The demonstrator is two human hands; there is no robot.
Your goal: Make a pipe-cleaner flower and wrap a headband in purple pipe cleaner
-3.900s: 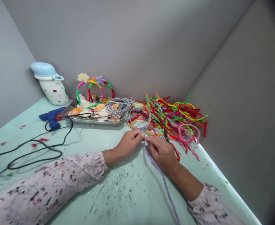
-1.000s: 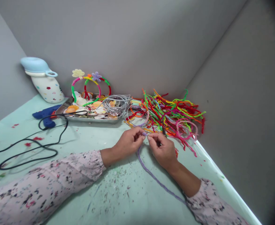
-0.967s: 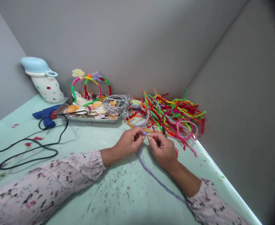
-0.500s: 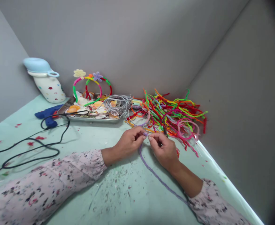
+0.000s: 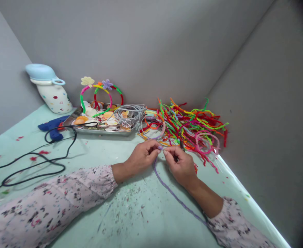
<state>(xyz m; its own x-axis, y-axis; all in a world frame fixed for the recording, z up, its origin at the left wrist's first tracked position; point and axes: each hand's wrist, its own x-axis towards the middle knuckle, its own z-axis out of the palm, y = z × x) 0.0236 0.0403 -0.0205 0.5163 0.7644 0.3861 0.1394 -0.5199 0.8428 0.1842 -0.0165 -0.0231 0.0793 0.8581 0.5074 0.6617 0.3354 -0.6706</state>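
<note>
A purple pipe cleaner (image 5: pixel 176 197) runs from between my hands down across the table and passes under my right forearm. My left hand (image 5: pixel 142 156) is closed in a pinch on its upper end, where a small purple bit shows at the fingertips. Close beside it, my right hand (image 5: pixel 180 164) pinches at the same spot, thumb and index finger pressed together on the purple pipe cleaner. Just beyond the hands lies a thin ring (image 5: pixel 164 128), partly wrapped in pale pink, among other strands.
A heap of colourful pipe cleaners (image 5: pixel 192 125) lies behind my hands. To its left, a metal tray (image 5: pixel 102 132) holds shells, wire coils (image 5: pixel 131 113) and two decorated hoops (image 5: pixel 111 98). A blue glue gun (image 5: pixel 53 125), black cord (image 5: pixel 35 155) and bottle (image 5: pixel 53 96) stand further left.
</note>
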